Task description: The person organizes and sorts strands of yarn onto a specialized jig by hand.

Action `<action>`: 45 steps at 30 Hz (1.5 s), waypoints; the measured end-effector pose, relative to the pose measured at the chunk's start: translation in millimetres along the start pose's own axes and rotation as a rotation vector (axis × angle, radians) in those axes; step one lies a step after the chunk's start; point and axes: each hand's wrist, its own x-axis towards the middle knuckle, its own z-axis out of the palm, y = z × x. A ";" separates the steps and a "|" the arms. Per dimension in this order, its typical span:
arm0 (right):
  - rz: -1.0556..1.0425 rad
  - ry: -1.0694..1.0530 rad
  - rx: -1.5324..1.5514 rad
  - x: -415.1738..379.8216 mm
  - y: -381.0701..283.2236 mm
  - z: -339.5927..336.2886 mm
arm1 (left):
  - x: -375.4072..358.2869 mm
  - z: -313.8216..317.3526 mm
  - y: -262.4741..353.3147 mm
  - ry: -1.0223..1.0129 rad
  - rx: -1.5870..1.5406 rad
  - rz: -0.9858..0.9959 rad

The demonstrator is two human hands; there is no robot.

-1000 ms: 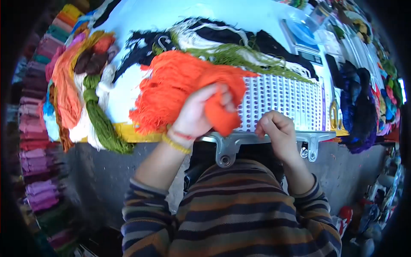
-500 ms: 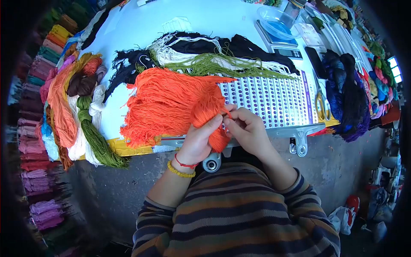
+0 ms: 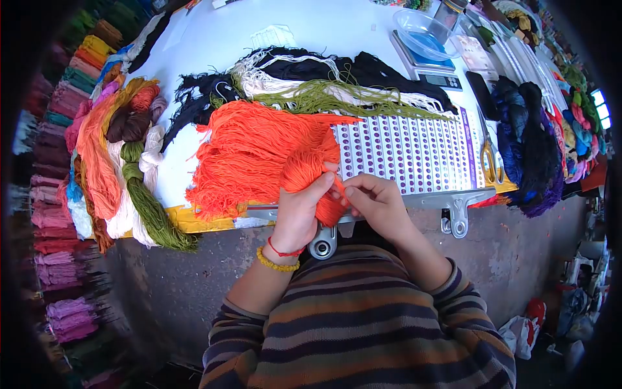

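Observation:
A bundle of orange yarn (image 3: 303, 170) is gripped in my left hand (image 3: 299, 211), its fingers wrapped round the strands and the lower end hanging below. Close on its right, my right hand (image 3: 376, 201) pinches a thin orange strand (image 3: 339, 186) that runs to the bundle. Behind and left of the hands lies a large spread of orange yarn (image 3: 240, 155) on the table. Part of my left hand's fingers is hidden by the yarn.
Black, white and green yarn (image 3: 324, 97) lies across the table beyond a dotted card sheet (image 3: 408, 155). To the right are scissors (image 3: 490, 162), a phone (image 3: 480, 94) and a scale (image 3: 440, 80). A metal clamp (image 3: 458, 214) sits at the front edge.
My right hand has shifted slightly away from the bundle, drawing the strand out a little between the hands. My left hand keeps its hold on the yarn.

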 end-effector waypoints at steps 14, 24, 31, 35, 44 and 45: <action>-0.033 -0.010 0.121 4.9 8.3 -0.1 | -3.4 3.4 6.9 0.014 0.055 -0.020; -0.070 0.035 -0.040 3.5 11.4 5.7 | -7.2 9.4 3.3 0.083 0.231 0.121; -0.081 0.070 0.121 6.5 17.8 6.0 | -4.1 -0.4 5.3 0.037 0.023 0.025; -0.028 0.061 0.165 5.9 12.4 6.6 | -6.0 7.4 10.4 0.006 -0.014 0.014; -0.005 0.045 -0.026 5.5 15.9 4.8 | -5.9 0.5 0.3 0.028 0.223 0.144; -0.025 0.059 -0.006 5.8 16.1 6.0 | -6.3 -1.2 0.8 0.016 0.173 0.118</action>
